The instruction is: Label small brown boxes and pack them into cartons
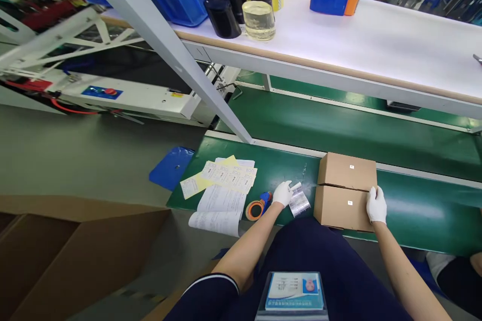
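My left hand (282, 193), in a white glove, is at the left edge of a small curled sheet of labels (299, 201), its fingers closed on that edge. My right hand (376, 205), also gloved in white, rests against the right end of the nearer brown cardboard box (343, 208), with fingers stretched out. A second cardboard box (348, 170) lies directly behind it, touching it. Each box has a small white label on top. An orange-and-blue tape dispenser (256, 207) lies left of my left hand.
Printed papers (226, 195) lie on the green work surface (422, 210) at left, one hanging over the edge. Above is a white shelf (395, 35) with black-lidded jars and bins, held by a slanting post (181, 60). A large open carton (75, 261) stands lower left.
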### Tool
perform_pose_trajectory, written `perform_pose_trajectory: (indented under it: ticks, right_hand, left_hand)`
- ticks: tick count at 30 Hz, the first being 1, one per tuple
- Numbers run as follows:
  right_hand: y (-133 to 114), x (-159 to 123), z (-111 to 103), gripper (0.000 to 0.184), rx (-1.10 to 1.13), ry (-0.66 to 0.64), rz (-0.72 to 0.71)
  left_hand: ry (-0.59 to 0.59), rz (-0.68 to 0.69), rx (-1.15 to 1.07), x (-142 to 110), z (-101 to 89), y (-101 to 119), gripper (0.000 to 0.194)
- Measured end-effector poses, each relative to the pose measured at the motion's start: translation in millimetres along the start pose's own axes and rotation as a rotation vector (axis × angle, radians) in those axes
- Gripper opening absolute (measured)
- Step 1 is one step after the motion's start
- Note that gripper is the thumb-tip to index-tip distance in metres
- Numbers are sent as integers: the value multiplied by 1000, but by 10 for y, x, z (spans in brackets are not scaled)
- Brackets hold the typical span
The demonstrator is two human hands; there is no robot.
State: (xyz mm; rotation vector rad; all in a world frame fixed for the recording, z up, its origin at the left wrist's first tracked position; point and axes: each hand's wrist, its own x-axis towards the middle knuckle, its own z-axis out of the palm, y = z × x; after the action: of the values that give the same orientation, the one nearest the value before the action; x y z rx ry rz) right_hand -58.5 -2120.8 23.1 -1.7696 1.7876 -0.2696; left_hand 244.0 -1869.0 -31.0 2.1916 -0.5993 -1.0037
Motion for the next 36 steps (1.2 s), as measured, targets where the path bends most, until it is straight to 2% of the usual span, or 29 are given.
perform_pose_trajectory:
  ticks: [3,4,5,7,9,11,12,14,16,20,23,30,33,36]
  right_hand:
    - [-217,-274,-39,83,-9,137,-267]
    - [-324,-425,-46,81,16,129,-341]
    - [-444,-598,-49,77,68,75,-390]
    - [-707,-965,-46,64,202,-186,-432]
    - [-973,-1281,-48,61,320,-418,-463]
    - [-1204,-1479,-85,58,418,-550,-461]
    - [-1295,-1533,-122,54,453,-570,-454]
    - [-1425,-1578,-231,42,469,-537,-466]
    - [-1499,-1588,-361,33,426,-420,-547]
    - [-1610,-1638,-563,19,358,-218,-760]
    - [-1709,-1695,-630,12,346,-168,-821]
    - [-1770,-1640,-597,11,306,-110,-824]
    - [-1723,-1585,-498,13,255,-59,-847]
    - [-1657,-1498,-413,15,257,-92,-845]
  left_hand:
    - [-41,37,-95,-146,-27,74,52]
    - [-51,68,-134,-219,-59,145,56]
    - [-61,109,-183,-305,-99,241,58]
    - [-96,208,-298,-513,-198,500,61]
    - [-164,281,-397,-741,-305,809,61]
    - [-219,306,-420,-957,-399,1104,60]
    - [-234,307,-414,-1052,-435,1228,61]
    - [-260,293,-425,-1209,-485,1410,62]
    - [-284,271,-467,-1322,-508,1509,56]
    - [-249,263,-472,-1431,-511,1596,36]
    - [-216,315,-439,-1442,-499,1659,31]
    - [-207,320,-454,-1343,-412,1712,30]
    - [-200,261,-431,-1226,-305,1680,30]
    - [-213,165,-473,-1063,-159,1624,30]
